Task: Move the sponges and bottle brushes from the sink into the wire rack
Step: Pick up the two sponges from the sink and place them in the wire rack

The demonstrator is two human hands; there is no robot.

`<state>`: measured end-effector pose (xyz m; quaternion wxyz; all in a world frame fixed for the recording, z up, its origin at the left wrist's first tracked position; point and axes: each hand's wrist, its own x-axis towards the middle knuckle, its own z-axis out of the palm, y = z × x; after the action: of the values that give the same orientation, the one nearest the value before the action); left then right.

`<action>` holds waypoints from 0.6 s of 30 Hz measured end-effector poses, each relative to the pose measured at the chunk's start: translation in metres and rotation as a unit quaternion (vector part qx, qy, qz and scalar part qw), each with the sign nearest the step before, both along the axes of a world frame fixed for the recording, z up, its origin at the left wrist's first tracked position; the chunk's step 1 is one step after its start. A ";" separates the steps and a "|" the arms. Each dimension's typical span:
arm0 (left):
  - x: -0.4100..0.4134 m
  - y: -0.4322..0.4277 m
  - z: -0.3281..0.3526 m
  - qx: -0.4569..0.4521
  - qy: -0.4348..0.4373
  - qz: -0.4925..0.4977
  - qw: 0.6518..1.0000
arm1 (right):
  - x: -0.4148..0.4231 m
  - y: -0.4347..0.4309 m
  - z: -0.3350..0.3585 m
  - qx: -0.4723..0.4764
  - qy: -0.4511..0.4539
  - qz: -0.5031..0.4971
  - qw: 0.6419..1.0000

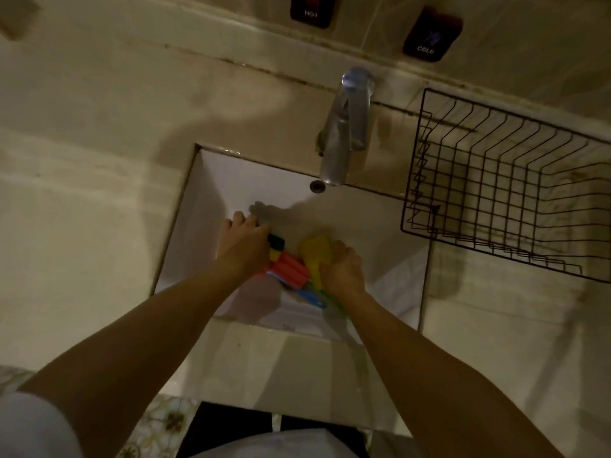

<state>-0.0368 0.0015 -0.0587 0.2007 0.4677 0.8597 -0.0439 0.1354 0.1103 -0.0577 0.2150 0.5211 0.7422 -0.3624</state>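
Both my hands reach down into the white sink (231, 180), where a pile of cleaning things lies. My left hand (243, 242) rests on the pile's left side, its fingers curled over a yellow sponge with a dark green pad (275, 246). My right hand (342, 271) closes around a yellow sponge (315, 252). Between the hands lies a ribbed coral-red sponge (291, 269). Blue (310, 299) and green (334, 300) pieces, perhaps brush handles, poke out beneath it. The dark wire rack (506, 193) stands on the counter to the right, with nothing in it.
A chrome tap (347, 127) overhangs the sink's back edge, above the overflow hole (316, 186). Hot (310, 9) and cold (429, 34) buttons sit on the wall behind. Beige counter runs on both sides of the sink.
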 end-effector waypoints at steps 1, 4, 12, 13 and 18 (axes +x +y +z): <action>-0.003 -0.001 -0.002 -0.005 -0.006 -0.008 1.000 | 0.000 -0.002 -0.001 0.005 0.005 -0.004 1.000; -0.015 -0.002 -0.007 -0.042 -0.078 -0.033 0.996 | -0.004 -0.002 -0.003 0.020 0.027 -0.005 0.999; -0.042 -0.005 -0.010 -0.196 -0.246 -0.026 0.949 | -0.022 -0.012 -0.001 -0.132 0.038 -0.038 0.990; -0.042 -0.005 -0.010 -0.202 -0.246 -0.026 0.948 | -0.023 -0.014 -0.001 -0.149 0.037 -0.048 0.987; -0.040 -0.015 -0.005 -0.218 -0.197 -0.044 0.955 | -0.020 -0.021 0.006 -0.164 0.038 0.006 0.986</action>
<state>-0.0769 -0.0134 -0.0633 0.4614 0.4494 0.7509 -0.1462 0.1157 0.0897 -0.0519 0.2711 0.4600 0.6838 -0.4974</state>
